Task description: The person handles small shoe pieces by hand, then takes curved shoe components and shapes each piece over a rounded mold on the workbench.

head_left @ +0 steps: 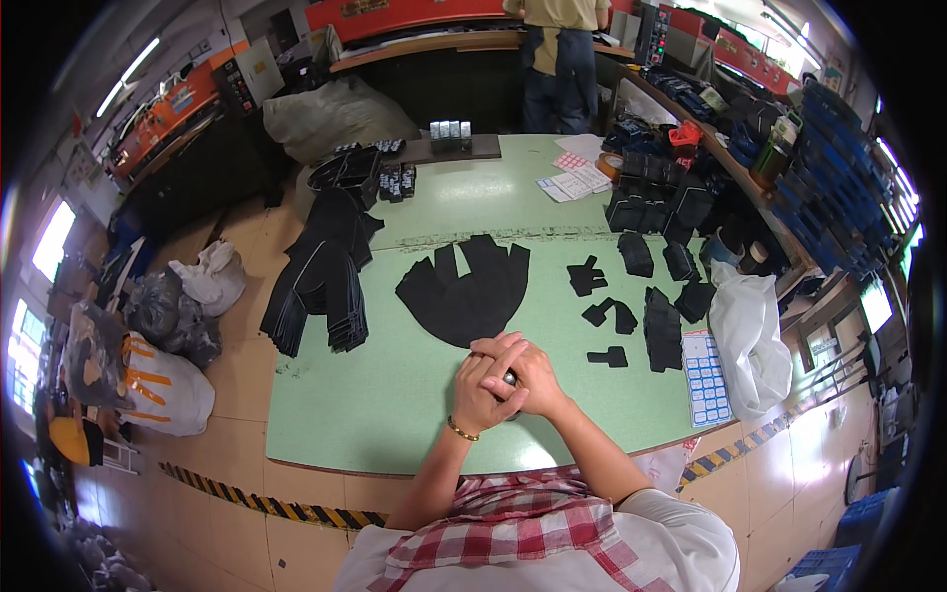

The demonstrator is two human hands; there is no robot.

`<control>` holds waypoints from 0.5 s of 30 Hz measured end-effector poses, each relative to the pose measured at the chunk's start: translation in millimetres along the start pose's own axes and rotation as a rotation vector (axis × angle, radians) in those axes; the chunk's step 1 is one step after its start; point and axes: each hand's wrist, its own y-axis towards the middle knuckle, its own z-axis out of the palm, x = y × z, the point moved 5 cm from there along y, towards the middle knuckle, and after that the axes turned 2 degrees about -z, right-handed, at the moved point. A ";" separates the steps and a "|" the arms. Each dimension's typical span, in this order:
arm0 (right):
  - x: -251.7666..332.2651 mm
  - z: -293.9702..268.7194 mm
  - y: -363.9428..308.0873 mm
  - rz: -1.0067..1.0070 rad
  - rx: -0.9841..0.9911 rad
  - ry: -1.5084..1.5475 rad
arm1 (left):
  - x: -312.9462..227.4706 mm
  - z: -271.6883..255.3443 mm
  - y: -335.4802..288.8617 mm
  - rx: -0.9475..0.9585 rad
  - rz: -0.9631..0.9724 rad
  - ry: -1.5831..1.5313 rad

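Both my hands are brought together over the near middle of the green table [395,424]. My left hand [477,397], with a bracelet at the wrist, closes against my right hand [536,377], and the fingers overlap. Between them shows a small dark thing with a round, shiny top [510,378]; its kind is mostly hidden by the fingers. Just beyond my fingertips a black fan-shaped cut piece [472,301] lies flat, with notched flaps along its far edge. Small black cut pieces [607,356] lie to the right of it.
Stacked black cut pieces [321,266] lie at the left. Black bundles [663,331], a white bag [750,340] and a blue-and-white printed sheet [706,380] line the right side. Papers [577,180] and a tape roll [611,165] lie farther back. A person [562,69] stands beyond the table.
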 end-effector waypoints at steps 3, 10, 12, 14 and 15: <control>-1.5 0.6 -0.8 -0.010 -0.009 -0.015 | -0.5 0.0 0.4 -0.001 0.000 -0.003; -1.7 0.9 -1.4 0.005 -0.003 -0.008 | -1.3 -1.0 1.9 -0.005 0.003 -0.014; -1.7 0.7 -1.3 0.022 0.013 -0.019 | -1.8 -1.5 1.8 -0.001 0.000 -0.016; -2.3 1.0 -1.7 0.018 0.012 -0.016 | -1.4 -1.4 1.0 0.001 -0.002 -0.018; -2.6 1.3 -1.9 0.015 0.011 -0.013 | 0.1 -0.6 0.1 0.000 -0.005 -0.030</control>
